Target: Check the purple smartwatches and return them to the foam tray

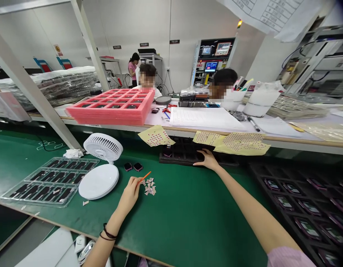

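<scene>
My left hand point(130, 193) is closed round a thin orange stick point(145, 175), just left of a small pile of pale paper pieces point(150, 187) on the green bench. Two dark watch-like units point(132, 167) lie behind it, near the fan. My right hand point(207, 159) reaches to a black foam tray point(177, 160) under the shelf, fingers spread at its front edge; I cannot make out anything in them. One unit point(167, 152) sits in the left part of that tray.
A white fan point(100, 178) and a clear tray of black parts point(49, 181) stand left. A black tray with purple-rimmed units point(304, 207) lies right. Yellow sticker sheets point(240, 144) hang from the shelf edge point(293, 142), which holds pink foam trays point(110, 111). People are behind.
</scene>
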### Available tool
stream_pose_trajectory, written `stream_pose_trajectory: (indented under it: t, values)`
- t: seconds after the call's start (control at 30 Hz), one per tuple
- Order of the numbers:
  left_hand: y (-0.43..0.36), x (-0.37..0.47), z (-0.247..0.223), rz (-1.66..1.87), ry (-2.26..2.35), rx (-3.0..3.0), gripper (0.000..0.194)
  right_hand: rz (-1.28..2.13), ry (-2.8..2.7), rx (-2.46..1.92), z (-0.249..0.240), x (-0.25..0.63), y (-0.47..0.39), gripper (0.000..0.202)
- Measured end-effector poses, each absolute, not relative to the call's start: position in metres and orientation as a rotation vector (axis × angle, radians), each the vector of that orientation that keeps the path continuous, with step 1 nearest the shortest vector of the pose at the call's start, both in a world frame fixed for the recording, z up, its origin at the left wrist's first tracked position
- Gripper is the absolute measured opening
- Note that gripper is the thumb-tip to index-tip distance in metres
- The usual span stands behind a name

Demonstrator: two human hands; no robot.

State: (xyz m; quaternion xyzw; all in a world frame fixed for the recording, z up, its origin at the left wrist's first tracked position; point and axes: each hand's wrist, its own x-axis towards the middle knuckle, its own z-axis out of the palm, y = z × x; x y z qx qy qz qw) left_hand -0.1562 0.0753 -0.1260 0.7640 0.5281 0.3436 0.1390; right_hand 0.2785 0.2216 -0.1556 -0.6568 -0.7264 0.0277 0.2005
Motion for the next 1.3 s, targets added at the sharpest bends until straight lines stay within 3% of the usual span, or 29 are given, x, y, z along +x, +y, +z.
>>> stream_pose_trajectory:
  t: [0.13,0.43,0.53,0.67,0.83,1.07,1.3]
  values:
    - [0.071,-0.152,-0.12,0.963,1.516,2.218,0.028,0.129,-2.022,-1.892,-0.153,0.274,0.233,0.101]
    - [0.064,-0.151,-0.115,0.993,1.51,2.203,0.03,0.065,-1.928,-1.92,-0.149,0.245,0.226,0.092]
    - [0.064,-0.151,-0.116,0.989,1.502,2.227,0.029,0.041,-1.953,-1.885,-0.139,0.229,0.216,0.082]
    - [0.066,-0.154,-0.12,0.991,1.481,2.297,0.027,-0.017,-2.06,-1.794,-0.124,0.216,0.173,0.053]
    - [0.078,-0.161,-0.127,1.043,1.481,2.373,0.03,-0.216,-2.032,-1.936,-0.111,0.26,0.089,0.03]
    - [0.094,-0.169,-0.136,0.969,1.506,2.442,0.034,-0.489,-1.538,-2.556,-0.109,0.375,0.006,0.03]
    - [0.111,-0.18,-0.151,0.885,1.554,2.417,0.035,-0.499,-1.668,-2.623,-0.119,0.387,0.002,0.02]
